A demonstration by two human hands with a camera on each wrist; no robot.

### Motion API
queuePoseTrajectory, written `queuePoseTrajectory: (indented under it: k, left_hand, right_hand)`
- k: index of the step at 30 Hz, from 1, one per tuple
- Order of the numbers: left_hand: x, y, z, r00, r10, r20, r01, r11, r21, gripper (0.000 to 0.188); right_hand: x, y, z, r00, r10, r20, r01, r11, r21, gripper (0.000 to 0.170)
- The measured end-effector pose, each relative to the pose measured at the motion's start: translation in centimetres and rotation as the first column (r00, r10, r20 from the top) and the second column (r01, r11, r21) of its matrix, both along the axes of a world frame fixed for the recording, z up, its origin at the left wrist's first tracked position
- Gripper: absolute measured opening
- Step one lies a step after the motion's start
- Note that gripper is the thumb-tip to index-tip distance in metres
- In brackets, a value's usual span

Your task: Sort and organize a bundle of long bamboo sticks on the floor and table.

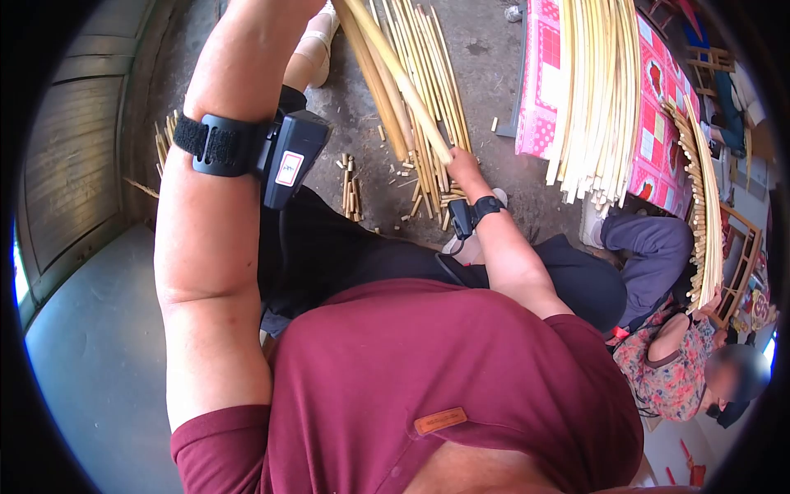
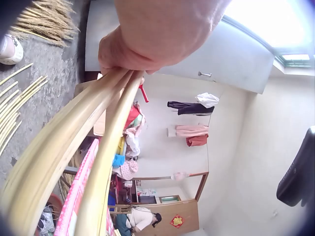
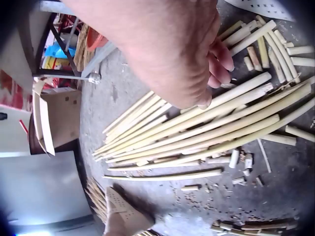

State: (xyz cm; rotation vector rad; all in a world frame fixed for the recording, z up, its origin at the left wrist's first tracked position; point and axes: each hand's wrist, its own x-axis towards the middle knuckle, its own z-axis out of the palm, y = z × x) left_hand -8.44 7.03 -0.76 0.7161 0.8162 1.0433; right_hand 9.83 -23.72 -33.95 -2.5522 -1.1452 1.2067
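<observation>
At the top edge of the head view, my raised left hand (image 1: 300, 4) is mostly cut off. The left wrist view shows that left hand (image 2: 152, 42) gripping several long pale stalks (image 2: 54, 142), which slant down to the lower left. One thick stalk (image 1: 403, 82) comes down to my right hand (image 1: 466, 171) in the head view; contact there is unclear. In the right wrist view, the right hand (image 3: 172, 59) hangs over long stalks (image 3: 197, 140) on the floor, its fingers (image 3: 222, 64) loosely bent, with nothing visibly gripped. Short cut pieces (image 3: 253, 58) lie beyond the fingers.
A red-and-pink covered table (image 1: 536, 78) at the right bears a large bundle of stalks (image 1: 601, 90). Beside it a seated person (image 1: 671, 362) in a flowered top holds another bundle (image 1: 704, 206). More short pieces (image 1: 352, 193) lie on the floor, near a grey panel (image 1: 99, 354) at left.
</observation>
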Motion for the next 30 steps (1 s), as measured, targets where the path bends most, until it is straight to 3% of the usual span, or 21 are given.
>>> queuePoseTrajectory:
  k: [5, 6, 7, 9, 12, 15, 19, 21, 23, 26, 27, 28, 30]
  left_hand:
    - [-0.3, 0.2, 0.3, 0.996, -0.086, -0.014, 0.086, 0.995, -0.045, 0.010]
    - [-0.4, -0.1, 0.5, 0.994, -0.109, -0.020, 0.108, 0.993, -0.042, 0.010]
    - [-0.4, -0.6, 0.8, 0.991, -0.130, -0.024, 0.129, 0.991, -0.038, 0.011]
    - [-0.3, -0.7, 0.8, 0.989, -0.137, -0.048, 0.135, 0.989, -0.054, 0.012]
    - [-0.7, -0.4, 0.5, 0.981, -0.192, -0.006, 0.191, 0.979, -0.068, 0.012]
    - [-0.6, -0.9, 0.9, 0.984, -0.177, -0.030, 0.176, 0.984, -0.026, 0.013]
    - [-0.4, -1.3, 1.5, 0.989, -0.125, -0.073, 0.123, 0.992, -0.022, 0.014]
    - [-0.5, -1.2, 1.2, 0.987, -0.156, -0.042, 0.155, 0.987, -0.028, 0.016]
    - [-0.9, 0.3, -1.9, 0.949, -0.315, -0.024, 0.316, 0.947, 0.052, 0.026]
    - [1.0, -2.3, 1.4, 0.951, -0.265, -0.162, 0.271, 0.962, 0.020, 0.022]
    - [1.3, -2.4, 0.6, 0.956, -0.244, -0.164, 0.257, 0.965, 0.059, 0.016]
    - [1.6, -2.8, 1.4, 0.964, -0.233, -0.129, 0.235, 0.972, 0.000, 0.010]
    - [2.3, -2.3, -0.8, 0.941, -0.177, -0.288, 0.213, 0.972, 0.101, 0.007]
  right_hand:
    - [-0.6, -0.6, -0.2, 0.997, 0.071, -0.006, -0.071, 0.981, -0.179, 0.030]
    - [-1.1, 0.2, 2.7, 1.000, 0.017, -0.021, -0.021, 0.974, -0.226, 0.031]
    - [-0.8, -0.9, -0.2, 0.995, 0.044, 0.085, -0.037, 0.996, -0.085, 0.031]
    - [-0.7, -0.2, 0.1, 0.995, 0.087, 0.053, -0.076, 0.978, -0.192, 0.028]
    - [-1.2, 0.5, 0.9, 0.998, 0.062, -0.015, -0.063, 0.990, -0.128, 0.027]
    - [-1.7, 0.9, 0.5, 0.989, 0.143, 0.022, -0.139, 0.981, -0.134, 0.026]
    - [-1.5, 1.5, 2.4, 0.994, 0.024, -0.109, -0.030, 0.998, -0.055, 0.025]
    - [-1.4, 2.2, 3.1, 0.993, 0.064, -0.098, -0.062, 0.998, 0.021, 0.021]
    - [-1.4, 3.2, 4.0, 0.993, 0.103, -0.063, -0.097, 0.990, 0.099, 0.022]
    - [-0.4, 3.9, 4.3, 0.979, 0.104, -0.174, -0.053, 0.960, 0.273, 0.016]
    - [-0.8, 4.9, 8.8, 0.953, 0.024, -0.301, 0.037, 0.979, 0.198, 0.016]
    - [-1.0, 5.6, 11.2, 0.918, 0.011, -0.396, 0.087, 0.970, 0.228, 0.016]
    - [-1.2, 6.8, 16.2, 0.850, 0.007, -0.527, 0.175, 0.940, 0.294, 0.015]
